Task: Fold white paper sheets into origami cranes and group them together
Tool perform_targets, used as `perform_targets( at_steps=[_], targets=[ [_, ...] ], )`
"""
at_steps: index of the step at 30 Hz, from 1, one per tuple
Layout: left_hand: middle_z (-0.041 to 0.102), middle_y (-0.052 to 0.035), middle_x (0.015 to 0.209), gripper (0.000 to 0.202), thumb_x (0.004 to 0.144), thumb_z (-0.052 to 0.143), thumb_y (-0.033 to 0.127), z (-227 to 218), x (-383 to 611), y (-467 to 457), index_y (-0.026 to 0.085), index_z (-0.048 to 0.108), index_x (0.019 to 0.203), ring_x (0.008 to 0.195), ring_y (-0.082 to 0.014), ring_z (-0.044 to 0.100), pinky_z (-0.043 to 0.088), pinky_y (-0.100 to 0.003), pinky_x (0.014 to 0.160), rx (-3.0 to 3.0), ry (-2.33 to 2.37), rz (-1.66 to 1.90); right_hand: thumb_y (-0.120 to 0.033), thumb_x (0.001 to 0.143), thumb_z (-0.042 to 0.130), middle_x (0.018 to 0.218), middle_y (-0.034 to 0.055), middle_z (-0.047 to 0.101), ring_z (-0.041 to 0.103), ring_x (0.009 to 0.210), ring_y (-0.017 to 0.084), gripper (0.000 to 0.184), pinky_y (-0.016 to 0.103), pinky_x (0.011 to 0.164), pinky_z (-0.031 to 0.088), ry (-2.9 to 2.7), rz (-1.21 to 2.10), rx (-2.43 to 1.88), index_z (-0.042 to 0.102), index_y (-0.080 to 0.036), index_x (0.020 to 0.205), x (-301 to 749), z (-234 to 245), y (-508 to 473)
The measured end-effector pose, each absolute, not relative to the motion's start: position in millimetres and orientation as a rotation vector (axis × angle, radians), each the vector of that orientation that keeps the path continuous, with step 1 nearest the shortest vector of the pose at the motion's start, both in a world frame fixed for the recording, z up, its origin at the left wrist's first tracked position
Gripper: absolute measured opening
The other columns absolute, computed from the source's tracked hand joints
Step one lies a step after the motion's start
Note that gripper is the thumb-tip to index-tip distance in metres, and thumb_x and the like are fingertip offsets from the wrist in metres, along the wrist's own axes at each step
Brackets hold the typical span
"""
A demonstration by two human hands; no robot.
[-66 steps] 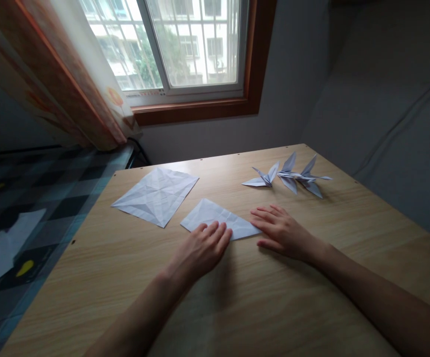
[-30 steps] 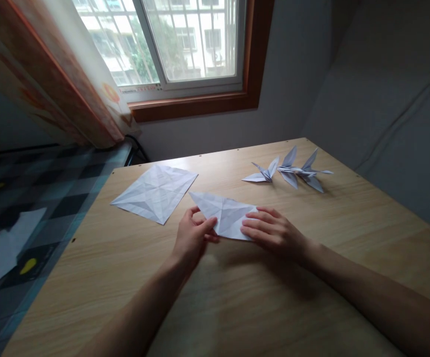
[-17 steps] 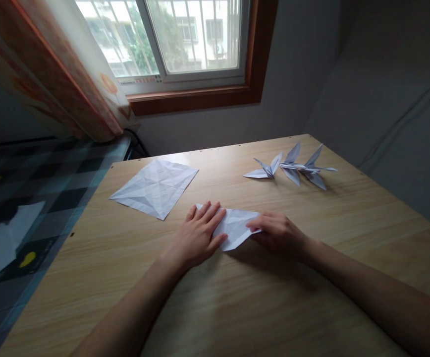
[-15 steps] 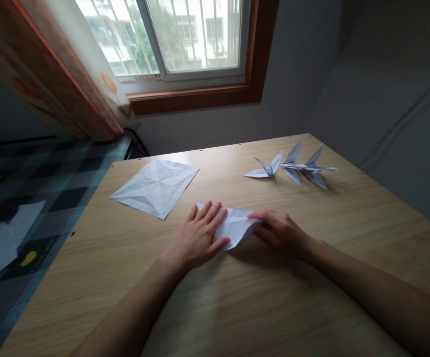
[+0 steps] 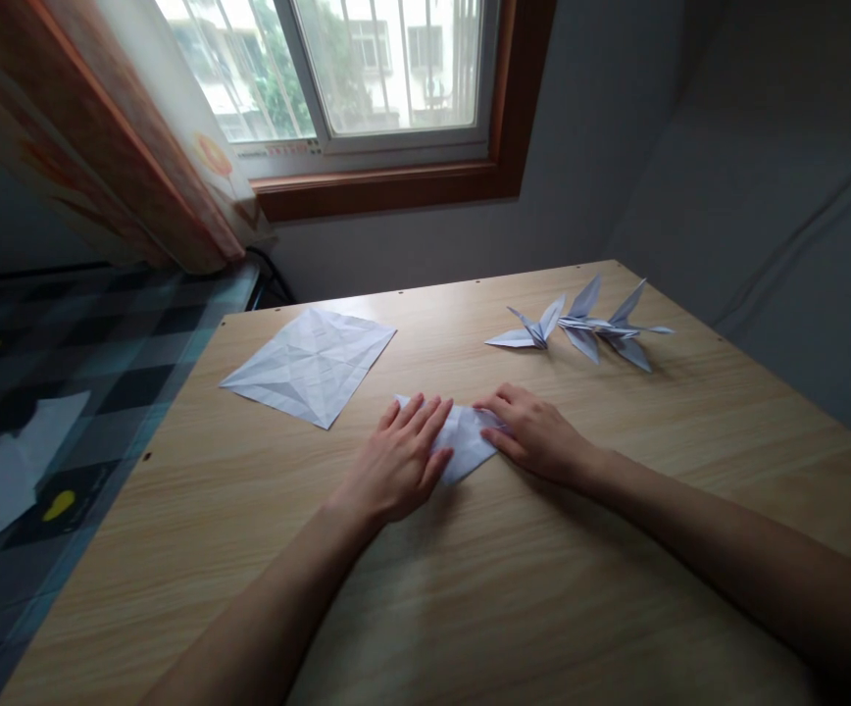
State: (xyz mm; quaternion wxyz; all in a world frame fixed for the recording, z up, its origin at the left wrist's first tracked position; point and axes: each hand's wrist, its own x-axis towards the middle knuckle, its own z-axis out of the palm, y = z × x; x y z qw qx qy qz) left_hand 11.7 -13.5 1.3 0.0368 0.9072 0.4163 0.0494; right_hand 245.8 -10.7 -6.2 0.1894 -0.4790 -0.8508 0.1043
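A white sheet of folded paper (image 5: 464, 446) lies on the wooden table between my two hands. My left hand (image 5: 396, 461) rests flat over its left part, fingers stretched out and pressing it down. At the right corner of the paper, my right hand (image 5: 532, 431) has its thumb and index finger bent around the edge. That corner is partly hidden under the fingers. Just beyond my left hand lies a creased, unfolded square of paper (image 5: 315, 368).
Several folded paper cranes sit at the back right, one crane (image 5: 535, 331) slightly apart from the overlapping others (image 5: 609, 328). To the left stands a surface with a checked cloth (image 5: 124, 338) and torn white paper (image 5: 6, 480). A window (image 5: 396, 69) and curtain (image 5: 153, 127) are behind the table (image 5: 484, 608).
My right hand has moved slightly left and away from me, bringing the paper's raised right side over and down. My left hand stays pressed on the paper.
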Motion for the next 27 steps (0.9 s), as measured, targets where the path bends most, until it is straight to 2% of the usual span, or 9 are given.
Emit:
perform_targets(
  at_steps=[3,6,8,12,16,19,20,23,27],
  targets=[
    [0.032,-0.0120,0.157,0.064,0.096,0.037,0.052,2,12,-14,0.022,0.029,0.152,0.143,-0.0368,0.029,0.025,-0.057,0.114,2.818,1.247,0.131,-0.025,0.091,0.058,0.114,0.0119,0.064,0.057,0.105,0.027,0.028,0.044,0.091,0.047,-2.404,0.190,-1.363,0.066,-0.021,0.118,241,-9,-10],
    [0.030,-0.0072,0.159,0.061,0.096,0.040,0.052,2,13,-15,0.030,0.029,0.151,0.144,-0.0404,0.027,0.021,-0.062,0.112,2.832,1.180,0.057,-0.024,0.094,0.055,0.131,0.0107,0.060,0.052,0.120,0.030,0.031,0.050,0.097,0.043,-2.428,0.123,-1.283,0.066,-0.029,0.122,247,-15,-12],
    [0.033,-0.0067,0.157,0.059,0.096,0.040,0.050,4,13,-15,0.030,0.032,0.150,0.144,-0.0403,0.026,0.019,-0.063,0.112,2.822,1.162,0.024,-0.024,0.094,0.056,0.138,0.0092,0.057,0.046,0.130,0.032,0.031,0.055,0.101,0.039,-2.464,0.105,-1.234,0.067,-0.033,0.121,259,-19,-10],
    [0.031,-0.0069,0.158,0.058,0.096,0.038,0.050,5,13,-15,0.026,0.035,0.149,0.145,-0.0390,0.024,0.015,-0.063,0.114,2.812,1.153,-0.008,-0.025,0.092,0.060,0.141,0.0067,0.055,0.043,0.135,0.034,0.028,0.061,0.103,0.035,-2.479,0.157,-1.215,0.071,-0.037,0.114,289,-21,0],
    [0.031,-0.0078,0.158,0.055,0.097,0.037,0.045,5,12,-14,0.022,0.037,0.147,0.146,-0.0336,0.024,0.013,-0.059,0.116,2.827,1.065,-0.007,-0.020,0.089,0.064,0.134,0.0065,0.062,0.048,0.131,0.032,0.022,0.061,0.103,0.036,-2.445,0.158,-1.142,0.076,-0.034,0.101,309,-18,11],
    [0.034,-0.0078,0.157,0.052,0.096,0.040,0.042,4,12,-14,0.022,0.040,0.144,0.146,-0.0344,0.024,0.013,-0.061,0.115,2.825,1.046,0.009,-0.017,0.087,0.064,0.127,0.0081,0.066,0.053,0.126,0.031,0.017,0.058,0.102,0.040,-2.398,0.074,-1.065,0.077,-0.027,0.093,304,-14,8],
    [0.035,-0.0077,0.156,0.052,0.096,0.041,0.041,4,12,-14,0.022,0.041,0.144,0.146,-0.0347,0.025,0.013,-0.062,0.115,2.823,1.048,0.016,-0.015,0.087,0.062,0.126,0.0092,0.066,0.053,0.126,0.030,0.019,0.057,0.102,0.042,-2.386,0.039,-1.032,0.077,-0.024,0.095,298,-14,4],
    [0.036,-0.0071,0.156,0.053,0.096,0.042,0.041,2,13,-15,0.024,0.038,0.146,0.145,-0.0342,0.026,0.012,-0.062,0.115,2.819,1.065,0.027,-0.009,0.089,0.054,0.125,0.0122,0.067,0.058,0.122,0.026,0.034,0.049,0.102,0.048,-2.414,0.002,-0.893,0.066,-0.017,0.120,275,-15,-9],
    [0.035,-0.0090,0.156,0.062,0.096,0.039,0.049,2,12,-14,0.024,0.029,0.151,0.146,-0.0336,0.024,0.011,-0.061,0.116,2.815,1.090,0.015,-0.009,0.092,0.047,0.130,0.0155,0.063,0.061,0.120,0.024,0.034,0.042,0.101,0.052,-2.555,0.052,-0.763,0.063,-0.013,0.123,257,-19,-20]
  ],
)
